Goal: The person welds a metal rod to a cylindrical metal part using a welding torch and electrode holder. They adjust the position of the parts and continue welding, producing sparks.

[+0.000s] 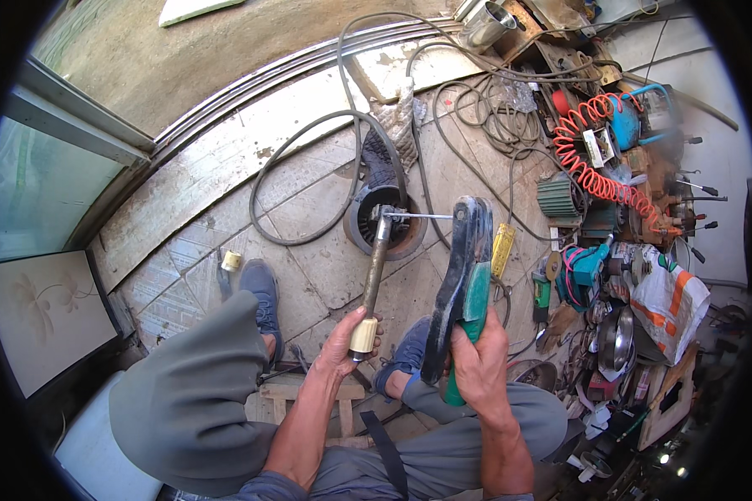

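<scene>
My left hand (pixel 342 342) is closed around the cream ribbed handle (pixel 363 336) of a worn metal rod tool (pixel 376 267), which points away from me with a small cross-piece at its far end. My right hand (pixel 480 355) grips a long black and green clamp (pixel 470 284) that looks like a welding electrode holder. Its green handle sits in my fingers. A thin grey rod (pixel 426 216) runs between the clamp's far end and the tip of the left tool; whether it touches that tip I cannot tell. Below lies a round metal housing (pixel 409 242) with a dark inside.
Black cable (pixel 263 192) loops over the tiled floor. A cream-ended piece (pixel 231 260) lies near my left shoe (pixel 261 296). At right are a green motor (pixel 560 196), an orange coiled hose (pixel 576 159), a yellow object (pixel 502 249) and a white sack (pixel 664 301). A glass door (pixel 50 179) stands left.
</scene>
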Demonstrator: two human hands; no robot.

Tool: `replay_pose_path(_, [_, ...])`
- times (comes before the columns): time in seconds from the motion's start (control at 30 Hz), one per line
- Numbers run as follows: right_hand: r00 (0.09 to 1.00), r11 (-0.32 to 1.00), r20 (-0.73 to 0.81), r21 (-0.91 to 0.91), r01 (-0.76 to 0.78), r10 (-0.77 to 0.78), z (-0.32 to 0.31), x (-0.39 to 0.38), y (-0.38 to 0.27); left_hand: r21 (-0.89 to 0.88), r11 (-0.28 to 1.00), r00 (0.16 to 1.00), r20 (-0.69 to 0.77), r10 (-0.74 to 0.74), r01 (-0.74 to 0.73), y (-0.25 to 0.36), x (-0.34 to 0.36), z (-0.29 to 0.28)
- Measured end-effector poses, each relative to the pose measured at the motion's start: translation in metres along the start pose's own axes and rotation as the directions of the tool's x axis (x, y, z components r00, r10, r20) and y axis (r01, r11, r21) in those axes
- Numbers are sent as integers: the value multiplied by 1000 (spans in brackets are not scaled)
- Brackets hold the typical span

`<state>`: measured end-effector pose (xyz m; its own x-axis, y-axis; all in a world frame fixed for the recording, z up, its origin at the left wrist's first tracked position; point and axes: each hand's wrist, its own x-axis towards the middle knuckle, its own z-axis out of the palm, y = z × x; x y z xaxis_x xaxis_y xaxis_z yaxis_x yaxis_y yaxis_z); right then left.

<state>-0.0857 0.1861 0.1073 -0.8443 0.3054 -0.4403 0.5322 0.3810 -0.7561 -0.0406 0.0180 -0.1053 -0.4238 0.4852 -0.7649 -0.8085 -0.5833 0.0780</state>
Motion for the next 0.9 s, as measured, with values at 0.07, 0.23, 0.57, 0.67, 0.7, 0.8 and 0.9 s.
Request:
replay_pose_path(0.07, [1000, 1000, 1, 1, 0, 0, 0, 0, 2, 0, 1000, 1000, 0, -1, 1, 0, 0, 0])
replay_pose_path(0.23, [1000, 1000, 2, 6, -6, 6, -1, 0, 2, 2, 1000, 1000, 0, -2, 2, -1, 1, -1])
replay_pose_path(0.57, [999, 999, 5, 9, 42, -42, -1, 0, -1, -2, 1000, 1000, -1, -9, 9, -2, 3, -3])
replay_pose_path(0.67, [999, 999, 6, 3, 51, -51, -1, 0, 2, -5, 1000, 1000, 0, -13, 13, -2, 2, -2])
replay_pose_path(0.7, [999, 999, 4, 5, 44, -44, -1, 0, 0, -5, 1000, 1000, 2, -14, 14, -1, 2, -1])
replay_pose_path(0.8, [1000, 1000, 0, 2, 19, -19, -1, -1, -3, -6, 1000, 1000, 7, -15, 15, -2, 3, -2])
replay_pose_path(0.9, [1000, 1000, -3, -6, 7, -7, 0, 0, -3, -4, 1000, 1000, 7, -11, 11, -1, 2, -2])
